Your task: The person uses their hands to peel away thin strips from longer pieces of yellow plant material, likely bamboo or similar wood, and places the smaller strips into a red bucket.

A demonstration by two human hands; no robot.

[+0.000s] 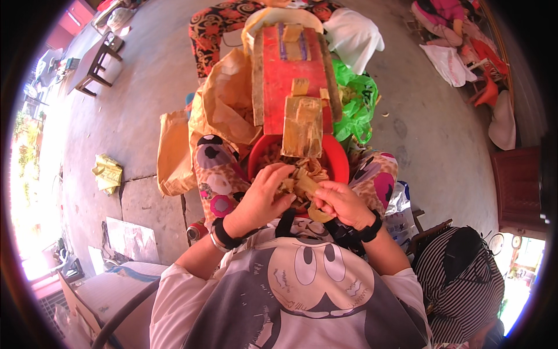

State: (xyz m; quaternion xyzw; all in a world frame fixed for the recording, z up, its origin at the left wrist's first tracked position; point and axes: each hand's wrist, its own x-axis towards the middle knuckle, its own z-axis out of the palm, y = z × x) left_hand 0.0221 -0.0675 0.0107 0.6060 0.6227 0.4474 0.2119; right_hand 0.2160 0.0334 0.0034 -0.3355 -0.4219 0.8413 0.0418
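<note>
My right hand [342, 203] pinches a flat yellowish-brown strip [307, 184], which looks like dried leaf or husk, over a red plastic basin [341, 159]. Another curled piece [320, 214] hangs below those fingers. My left hand [263, 196] is over the basin's left side, thumb and fingers apart, with loose pieces showing between them. Crumpled brown scraps [316, 168] fill the basin. A worn wooden block with a raised grip [303, 126] lies on the near end of a red board [279, 87], overhanging the basin.
Small wooden blocks [300, 87] sit farther up the board. Left of it stands an open tan sack [226, 91]; right, a green plastic bag [357, 100] with scraps. Another person's patterned sleeve or trouser leg [207, 39] is beyond. A striped bag [462, 283] is near my right elbow.
</note>
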